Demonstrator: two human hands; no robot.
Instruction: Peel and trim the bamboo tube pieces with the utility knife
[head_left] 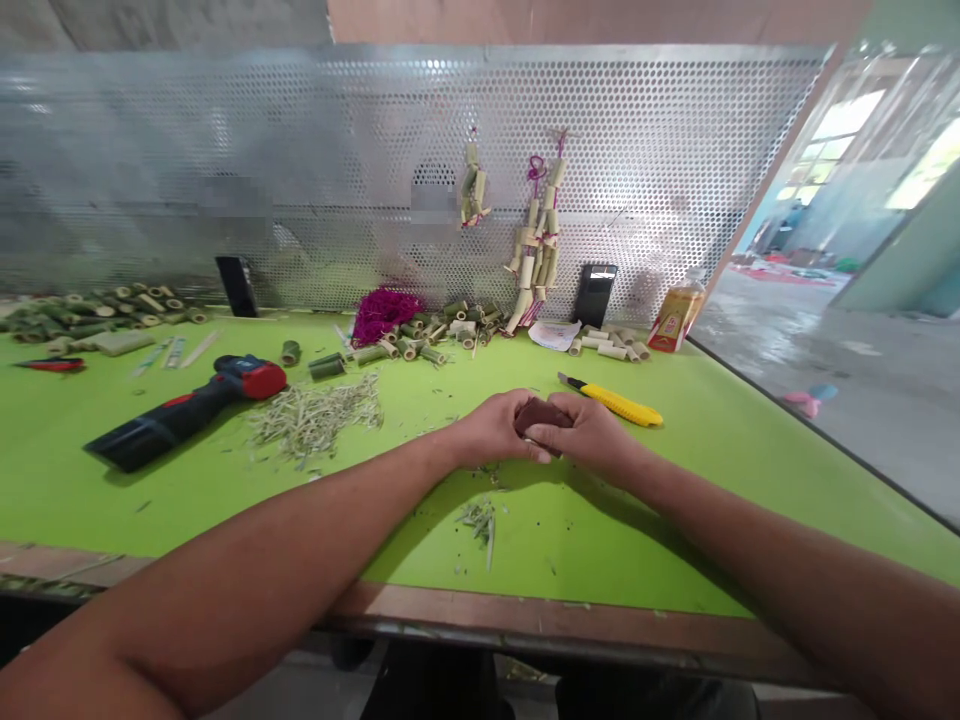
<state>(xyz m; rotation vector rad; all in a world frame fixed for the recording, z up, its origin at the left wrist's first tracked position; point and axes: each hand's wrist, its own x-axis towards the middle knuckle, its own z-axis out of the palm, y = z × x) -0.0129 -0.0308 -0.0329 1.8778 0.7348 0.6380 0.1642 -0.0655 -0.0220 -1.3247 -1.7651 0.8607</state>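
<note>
Both hands meet just above the green tabletop [637, 540], closed around a reddish-brown piece of sandpaper [540, 412]. My left hand [491, 428] grips its left side, thumb along the lower edge. From the right, my right hand [594, 436] pinches it with the thumb across its face. Whether the sandpaper wraps another piece is hidden by the fingers. A yellow utility knife [619, 402] lies right behind my right hand, blade out and pointing left. Below the hands is a small heap of green shavings [480, 518].
Left lie a cordless drill [199, 405] and a shavings pile [319, 415]. Cut bamboo tubes [457, 325], purple string [386, 312] and a bottle [675, 315] line the back. Bamboo figures [536, 240] hang on the perforated metal panel [337, 180]. Bamboo pieces [112, 310] are heaped far left.
</note>
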